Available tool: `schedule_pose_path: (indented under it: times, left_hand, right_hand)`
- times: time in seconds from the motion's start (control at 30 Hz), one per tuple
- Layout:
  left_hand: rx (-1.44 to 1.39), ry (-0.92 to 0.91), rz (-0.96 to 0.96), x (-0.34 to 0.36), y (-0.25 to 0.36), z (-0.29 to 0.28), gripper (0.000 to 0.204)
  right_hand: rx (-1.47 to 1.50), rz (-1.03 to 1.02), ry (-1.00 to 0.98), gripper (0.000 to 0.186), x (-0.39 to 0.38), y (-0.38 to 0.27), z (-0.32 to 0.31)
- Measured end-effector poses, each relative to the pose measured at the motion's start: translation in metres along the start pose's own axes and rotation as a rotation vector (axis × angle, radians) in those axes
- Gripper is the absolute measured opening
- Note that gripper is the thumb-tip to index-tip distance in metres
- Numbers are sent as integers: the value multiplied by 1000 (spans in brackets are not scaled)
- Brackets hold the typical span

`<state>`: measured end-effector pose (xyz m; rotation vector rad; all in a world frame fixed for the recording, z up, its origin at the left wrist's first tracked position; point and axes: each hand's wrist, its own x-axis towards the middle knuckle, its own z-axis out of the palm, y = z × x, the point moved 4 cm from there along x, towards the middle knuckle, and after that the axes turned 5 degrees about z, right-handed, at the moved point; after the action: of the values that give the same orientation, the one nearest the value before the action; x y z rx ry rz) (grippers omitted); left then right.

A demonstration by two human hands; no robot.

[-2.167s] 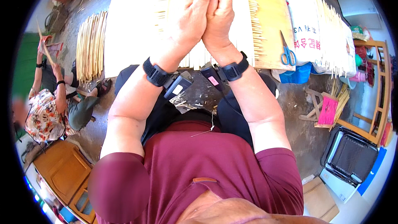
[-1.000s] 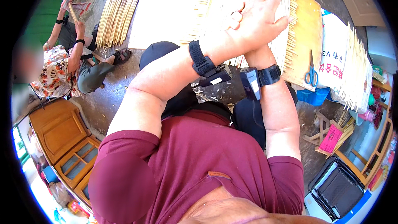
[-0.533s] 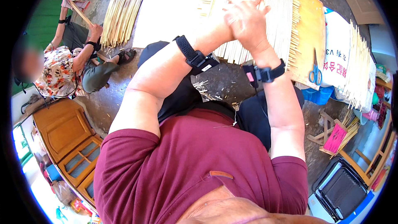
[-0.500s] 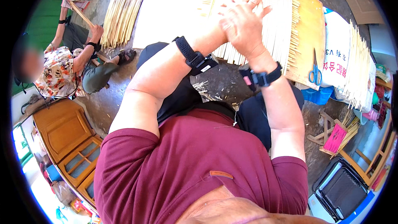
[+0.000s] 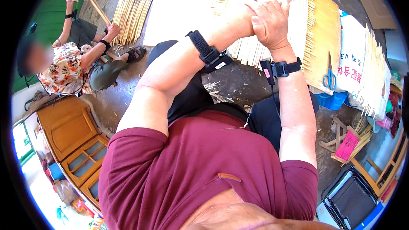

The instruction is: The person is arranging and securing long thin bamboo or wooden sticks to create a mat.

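My right hand is wrapped over my left hand, its thumb bent along the near side. My left hand lies mostly under it; its fingers are largely hidden, and only bits show at the far side. Both hands are clasped above a broad row of thin pale wooden sticks, which lie side by side on a light board. No stick is visible between the hands. Blue-handled scissors lie at the board's right edge.
On the left a seated person holds a stick and a checked cloth. Another stick bundle lies nearby. Right of the board, more sticks rest on a white printed sack. A wooden frame with pink cord stands lower right.
My hands have gone from lying crossed with fingers spread to a tighter clasp. The other person's stick has tilted more upright. The whole view has shifted slightly.
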<state>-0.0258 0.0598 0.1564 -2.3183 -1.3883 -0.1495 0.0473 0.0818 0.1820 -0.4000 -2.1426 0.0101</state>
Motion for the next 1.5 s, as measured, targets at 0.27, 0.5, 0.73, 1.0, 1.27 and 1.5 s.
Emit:
schedule_pose_path:
  times: [0.27, 0.5, 0.73, 1.0, 1.27, 1.5]
  left_hand:
    - [-24, -200, 101, -5, -6, 7, 52]
    - [-192, 156, 88, -23, 12, 5, 54]
    - [-437, 377, 111, -37, 23, -12, 38]
    - [-673, -95, -77, -11, 13, -44, 21]
    - [-629, 74, -124, -1, 8, -46, 6]
    - [-510, 56, -103, -2, 17, -61, 11]
  right_hand:
    - [186, 276, -28, 29, -7, 18, 14]
    - [235, 220, -78, 26, -7, -57, 12]
    - [328, -23, -214, 40, -16, -47, 3]
    - [112, -106, -130, 64, -19, -9, -22]
    - [775, 603, -198, 45, -10, -2, -31]
    - [1015, 891, -275, 37, -3, 2, -32]
